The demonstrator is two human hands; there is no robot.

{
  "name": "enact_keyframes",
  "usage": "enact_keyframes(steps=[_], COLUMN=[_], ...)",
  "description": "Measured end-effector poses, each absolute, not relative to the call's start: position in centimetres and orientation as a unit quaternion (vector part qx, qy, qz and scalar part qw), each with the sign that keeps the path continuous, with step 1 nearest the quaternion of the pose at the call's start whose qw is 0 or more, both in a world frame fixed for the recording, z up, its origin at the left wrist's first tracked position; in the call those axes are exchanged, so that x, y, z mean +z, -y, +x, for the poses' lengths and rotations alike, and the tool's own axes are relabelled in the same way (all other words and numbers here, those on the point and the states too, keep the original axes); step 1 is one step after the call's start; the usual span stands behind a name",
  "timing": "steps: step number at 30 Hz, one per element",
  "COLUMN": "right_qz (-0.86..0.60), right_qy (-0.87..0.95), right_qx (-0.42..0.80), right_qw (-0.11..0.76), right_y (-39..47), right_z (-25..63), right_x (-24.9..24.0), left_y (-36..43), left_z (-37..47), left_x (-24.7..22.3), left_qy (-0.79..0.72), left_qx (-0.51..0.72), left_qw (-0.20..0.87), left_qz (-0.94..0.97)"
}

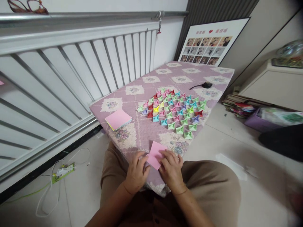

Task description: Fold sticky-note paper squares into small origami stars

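A pink sheet of paper [155,154] lies at the near corner of the cloth-covered table, close to my lap. My right hand [172,170] grips its right side, fingertips on top of the sheet. On the opposite side, my left hand [136,172] has curled fingers pinching at the paper's left corner. Further left rests a stack of square paper [119,119], pink on top with other colours at its edge. Beyond my hands stand many small folded paper pieces [174,110] in rows, mostly green, pink, blue and red.
The patterned tablecloth [132,104] covers a table tapering towards me. A white radiator [94,63] runs along its left. Near the far right edge sits a small black object with a cord [207,85]. A power strip [63,171] with cables lies on the floor.
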State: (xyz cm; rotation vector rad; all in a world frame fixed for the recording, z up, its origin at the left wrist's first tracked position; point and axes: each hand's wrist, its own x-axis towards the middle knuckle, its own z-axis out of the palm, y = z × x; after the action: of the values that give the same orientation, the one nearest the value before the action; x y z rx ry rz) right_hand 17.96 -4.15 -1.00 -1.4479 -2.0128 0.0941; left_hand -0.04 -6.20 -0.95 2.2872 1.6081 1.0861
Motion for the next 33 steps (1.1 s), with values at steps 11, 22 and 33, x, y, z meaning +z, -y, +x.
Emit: enact_keyframes(steps=[11, 22, 33], right_qz=[-0.506, -0.450, -0.497], right_qy=[0.803, 0.850, 0.807], right_qx=[0.111, 0.120, 0.134], right_qw=[0.296, 0.245, 0.291], right_y=[4.8, 4.9, 4.3], right_z=[19.0, 18.6, 18.5], right_x=[-1.6, -1.1, -1.7], left_y=[6.0, 6.6, 6.1], left_z=[-0.7, -1.3, -1.1], left_x=[-1.0, -1.2, -0.5], left_qy=[-0.540, -0.539, -0.627], left_qx=[0.253, 0.221, 0.200], left_qw=[0.109, 0.107, 0.146], left_qz=[0.795, 0.806, 0.739])
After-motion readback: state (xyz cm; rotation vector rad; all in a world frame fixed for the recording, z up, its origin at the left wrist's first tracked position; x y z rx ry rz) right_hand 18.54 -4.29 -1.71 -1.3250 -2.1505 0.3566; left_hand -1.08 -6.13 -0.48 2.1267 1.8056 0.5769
